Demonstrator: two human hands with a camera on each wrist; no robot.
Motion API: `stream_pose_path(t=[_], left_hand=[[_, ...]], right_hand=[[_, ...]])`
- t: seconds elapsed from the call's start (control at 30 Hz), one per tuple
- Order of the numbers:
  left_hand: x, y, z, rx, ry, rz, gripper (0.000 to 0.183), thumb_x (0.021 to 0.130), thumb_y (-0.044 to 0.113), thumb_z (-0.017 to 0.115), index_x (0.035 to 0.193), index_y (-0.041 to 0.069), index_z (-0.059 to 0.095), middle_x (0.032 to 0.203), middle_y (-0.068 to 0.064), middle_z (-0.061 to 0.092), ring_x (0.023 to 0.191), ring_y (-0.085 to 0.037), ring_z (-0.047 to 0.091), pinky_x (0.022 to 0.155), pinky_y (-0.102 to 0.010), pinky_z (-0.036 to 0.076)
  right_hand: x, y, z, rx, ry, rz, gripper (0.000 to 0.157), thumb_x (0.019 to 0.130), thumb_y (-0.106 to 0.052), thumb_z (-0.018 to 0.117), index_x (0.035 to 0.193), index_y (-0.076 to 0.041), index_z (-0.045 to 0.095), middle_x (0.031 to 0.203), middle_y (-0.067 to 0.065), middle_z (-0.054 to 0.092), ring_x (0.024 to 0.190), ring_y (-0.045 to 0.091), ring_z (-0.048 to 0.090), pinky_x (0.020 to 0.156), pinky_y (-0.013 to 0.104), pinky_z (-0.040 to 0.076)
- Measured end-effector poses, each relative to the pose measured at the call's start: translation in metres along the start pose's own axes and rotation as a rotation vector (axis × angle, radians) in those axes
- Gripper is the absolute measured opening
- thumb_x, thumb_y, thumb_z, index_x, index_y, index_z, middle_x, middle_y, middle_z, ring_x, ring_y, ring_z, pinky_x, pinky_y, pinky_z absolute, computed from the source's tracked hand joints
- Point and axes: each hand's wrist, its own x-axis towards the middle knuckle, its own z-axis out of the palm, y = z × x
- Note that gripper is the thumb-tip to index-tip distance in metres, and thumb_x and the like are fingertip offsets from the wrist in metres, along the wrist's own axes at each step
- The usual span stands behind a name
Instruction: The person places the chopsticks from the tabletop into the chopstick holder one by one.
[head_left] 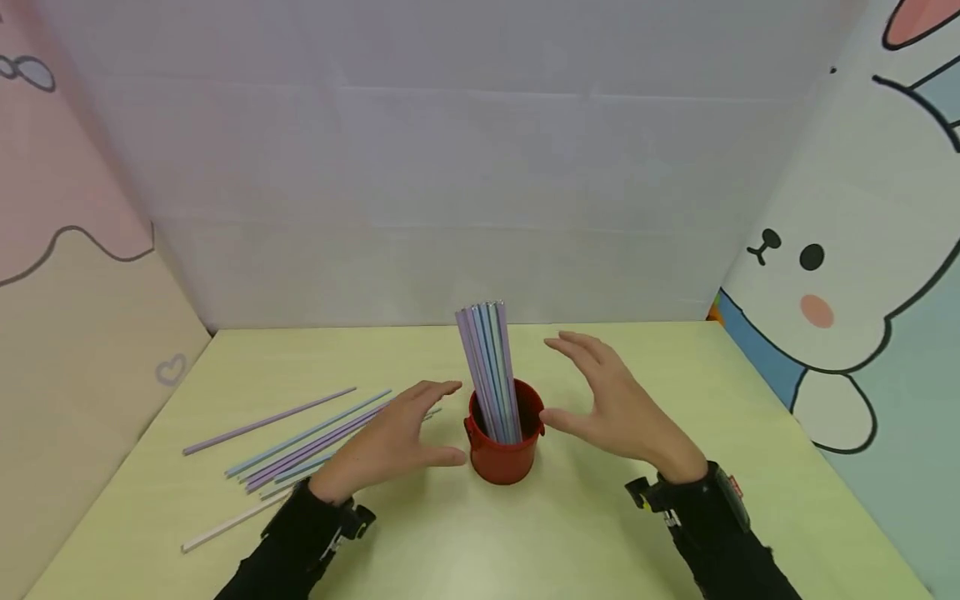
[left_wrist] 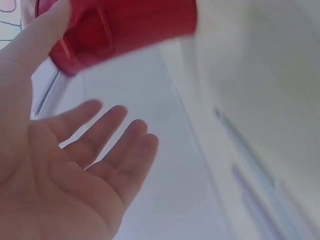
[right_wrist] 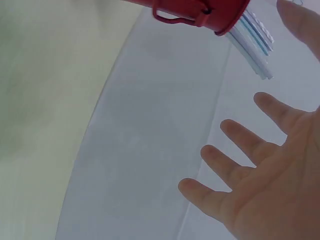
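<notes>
**Open hands flank red cup of straws**

Red cup (head_left: 503, 446) stands mid-table w/ upright straws (head_left: 491, 367). Left hand (head_left: 390, 442) & right hand (head_left: 615, 408) sit either side, fingers spread, holding nothing; left thumb near cup. Loose straws (head_left: 300, 442) lie far left on table (head_left: 570, 533).

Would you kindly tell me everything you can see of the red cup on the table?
The red cup is small, round and looks like plastic, with a small lug on its left rim. It stands upright on the pale green table, holding a bundle of pastel straws that rise well above its rim. The left hand and right hand flank it, open; both thumbs are at or very near its sides.
</notes>
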Motion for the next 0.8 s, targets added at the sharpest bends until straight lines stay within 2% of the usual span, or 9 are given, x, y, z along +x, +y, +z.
stream_pose_path(t=[0.1, 0.27, 0.33, 0.5, 0.63, 0.8], left_hand=[[-0.019, -0.014, -0.019, 0.167, 0.011, -0.024, 0.075, 0.076, 0.054, 0.074, 0.140, 0.028, 0.044, 0.134, 0.005, 0.047, 0.123, -0.019, 0.043, 0.096, -0.044, 0.044], [-0.056, -0.035, -0.042, 0.297, 0.023, -0.049, 0.055, 0.079, 0.040, 0.076, 0.128, 0.022, 0.056, 0.113, 0.007, 0.058, 0.106, -0.016, 0.054, 0.084, -0.038, 0.049], [-0.069, -0.042, -0.047, 0.318, 0.027, -0.051, 0.046, 0.079, 0.034, 0.078, 0.120, 0.023, 0.059, 0.103, 0.012, 0.058, 0.095, -0.011, 0.056, 0.076, -0.033, 0.050], [-0.095, -0.055, -0.052, 0.372, 0.019, -0.050, 0.029, 0.078, 0.024, 0.079, 0.101, 0.025, 0.062, 0.089, 0.014, 0.055, 0.078, -0.006, 0.053, 0.066, -0.028, 0.048], [-0.114, -0.063, -0.057, 0.433, 0.014, -0.099, 0.024, 0.076, 0.020, 0.078, 0.092, 0.024, 0.060, 0.079, 0.013, 0.049, 0.068, -0.003, 0.044, 0.058, -0.026, 0.042], [-0.137, -0.067, -0.066, 0.474, 0.040, -0.144, 0.024, 0.075, 0.011, 0.075, 0.087, 0.024, 0.058, 0.076, 0.013, 0.047, 0.065, -0.002, 0.042, 0.056, -0.025, 0.040]], right_hand=[[-0.014, 0.007, 0.000, -0.034, -0.017, -0.016, 0.086, 0.079, -0.054, 0.071, 0.149, -0.028, 0.028, 0.151, -0.001, 0.025, 0.136, 0.024, 0.023, 0.100, 0.059, 0.033], [-0.033, 0.014, 0.005, -0.018, -0.043, 0.017, 0.093, 0.077, -0.055, 0.073, 0.150, -0.028, 0.023, 0.150, -0.006, 0.026, 0.135, 0.022, 0.025, 0.100, 0.057, 0.036], [-0.038, 0.016, 0.009, -0.010, -0.055, 0.037, 0.094, 0.076, -0.055, 0.074, 0.150, -0.030, 0.021, 0.149, -0.008, 0.026, 0.134, 0.020, 0.025, 0.099, 0.056, 0.037], [-0.049, 0.022, 0.014, -0.012, -0.079, 0.064, 0.095, 0.074, -0.057, 0.075, 0.149, -0.032, 0.022, 0.148, -0.009, 0.028, 0.133, 0.019, 0.027, 0.098, 0.057, 0.038], [-0.053, 0.022, 0.017, -0.018, -0.090, 0.065, 0.095, 0.074, -0.063, 0.071, 0.149, -0.031, 0.023, 0.148, -0.008, 0.029, 0.133, 0.020, 0.028, 0.098, 0.058, 0.038], [-0.057, 0.024, 0.019, -0.010, -0.097, 0.069, 0.094, 0.073, -0.059, 0.074, 0.148, -0.035, 0.022, 0.147, -0.007, 0.030, 0.132, 0.021, 0.029, 0.096, 0.058, 0.039]])
